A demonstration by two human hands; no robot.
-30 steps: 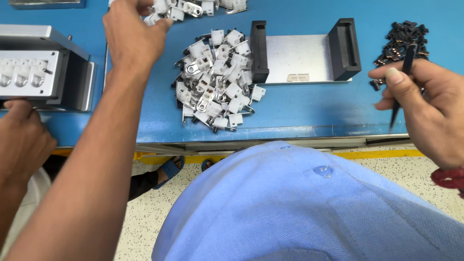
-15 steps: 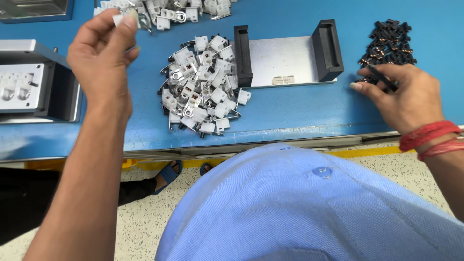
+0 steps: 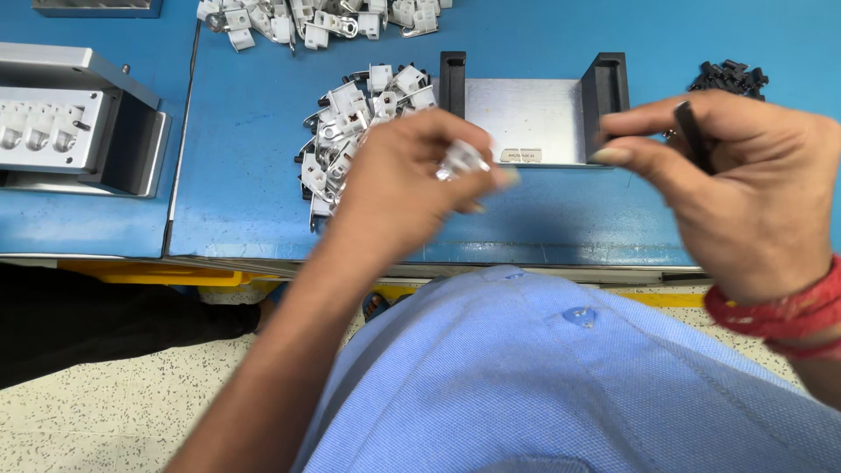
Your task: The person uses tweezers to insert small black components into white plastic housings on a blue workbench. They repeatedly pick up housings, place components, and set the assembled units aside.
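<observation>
My left hand [image 3: 407,175] is closed around a small white plastic-and-metal clip [image 3: 462,163], held just above the blue table in front of a heap of the same white clips [image 3: 346,131]. My right hand [image 3: 745,184] pinches a thin black pin [image 3: 692,136] between thumb and fingers, to the right of a metal fixture with two black end blocks [image 3: 526,114]. The two hands are close together, fingertips facing each other, and both are a little blurred.
A pile of black pins [image 3: 729,77] lies at the far right. More white clips [image 3: 315,17] are spread along the far edge. A grey metal jig with white sockets [image 3: 61,131] stands at the left. The blue table [image 3: 245,175] ends just before my blue shirt.
My left hand came down from the far clips to the middle, holding a clip. My right hand left the black pile and rose toward it with a pin.
</observation>
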